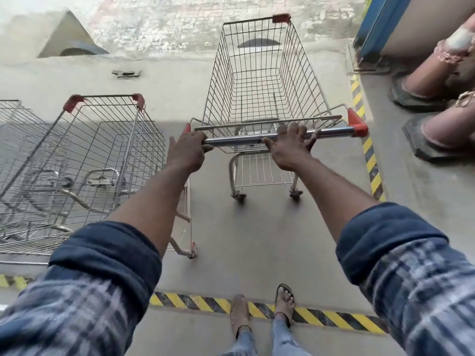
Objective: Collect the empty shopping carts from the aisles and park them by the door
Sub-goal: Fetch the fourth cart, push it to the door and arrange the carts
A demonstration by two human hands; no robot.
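Note:
An empty wire shopping cart [259, 80] with red corner caps stands straight ahead of me on the concrete floor. Its chrome handle bar [331, 131] runs across at arm's length. My left hand [186, 150] grips the left end of the bar, fingers curled over it. On the middle of the bar rests my right hand [289, 147], its fingers spread and straight over the top. To the left are parked empty carts [102, 160], nested side by side.
Yellow-black hazard tape [257, 308] crosses the floor at my feet, and another strip [367, 150] runs along the right. At the right edge stand a person's feet in sandals [434, 119], next to a blue frame [375, 27]. A rough wall lies ahead.

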